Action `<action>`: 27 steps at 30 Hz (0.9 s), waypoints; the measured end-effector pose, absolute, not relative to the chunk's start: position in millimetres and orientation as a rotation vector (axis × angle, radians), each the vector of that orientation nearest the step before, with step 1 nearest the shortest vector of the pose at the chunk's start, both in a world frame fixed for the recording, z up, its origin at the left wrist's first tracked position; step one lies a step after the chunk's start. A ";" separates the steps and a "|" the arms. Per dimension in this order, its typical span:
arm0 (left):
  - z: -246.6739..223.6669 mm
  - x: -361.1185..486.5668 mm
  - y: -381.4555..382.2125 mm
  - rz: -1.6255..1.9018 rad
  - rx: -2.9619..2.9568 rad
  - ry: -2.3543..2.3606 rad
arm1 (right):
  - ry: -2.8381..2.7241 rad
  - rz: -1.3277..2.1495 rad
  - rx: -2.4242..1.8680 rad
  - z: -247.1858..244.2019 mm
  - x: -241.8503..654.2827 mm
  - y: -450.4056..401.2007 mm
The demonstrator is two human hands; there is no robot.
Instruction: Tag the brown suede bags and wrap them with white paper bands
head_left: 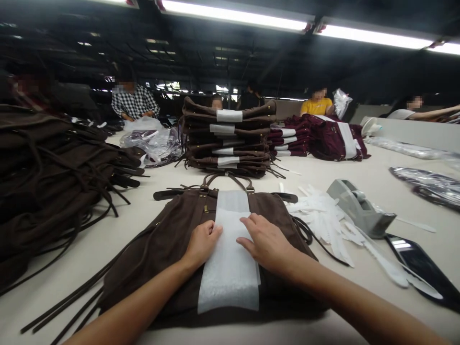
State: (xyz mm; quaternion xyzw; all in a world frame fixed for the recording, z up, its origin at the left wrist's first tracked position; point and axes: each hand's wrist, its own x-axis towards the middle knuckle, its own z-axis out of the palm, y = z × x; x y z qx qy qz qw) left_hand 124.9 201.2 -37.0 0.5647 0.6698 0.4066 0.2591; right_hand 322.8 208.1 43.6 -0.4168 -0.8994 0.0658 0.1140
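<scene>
A dark brown handbag (pixel 151 268) lies flat on the table in front of me, its handles pointing away. Down its middle runs a white foam strip (pixel 233 268), made of overlapping layers, with its near end slightly raised. My left hand (pixel 201 244) has its fingers curled together at the strip's left edge, the thumb on the foam. From the right, my right hand (pixel 269 242) rests over the strip's other edge, fingers stretched and apart with nothing held.
A stack of brown bags (pixel 230 139) stands behind, with maroon bags (pixel 328 136) beside it. More brown bags (pixel 53 177) pile up at left. To the right lie white strips (pixel 323 215), a grey tape dispenser (pixel 359 206) and a black phone (pixel 424 268). Several people work farther back.
</scene>
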 end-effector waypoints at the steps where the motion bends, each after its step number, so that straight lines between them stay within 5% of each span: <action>1: -37.6 124.6 201.5 1.102 1.528 1.822 | -2.644 0.195 -1.320 39.6 319.0 213.0; 10: -35.5 126.8 205.7 1.038 1.537 1.927 | -2.402 0.557 -1.472 11.3 317.1 244.0; 18: -37.0 125.7 207.3 1.110 1.468 1.869 | -1.415 1.533 -1.380 -7.1 334.6 248.4; 27: -37.9 127.2 203.1 1.286 1.142 1.528 | -1.387 1.824 -1.352 -3.3 331.3 247.7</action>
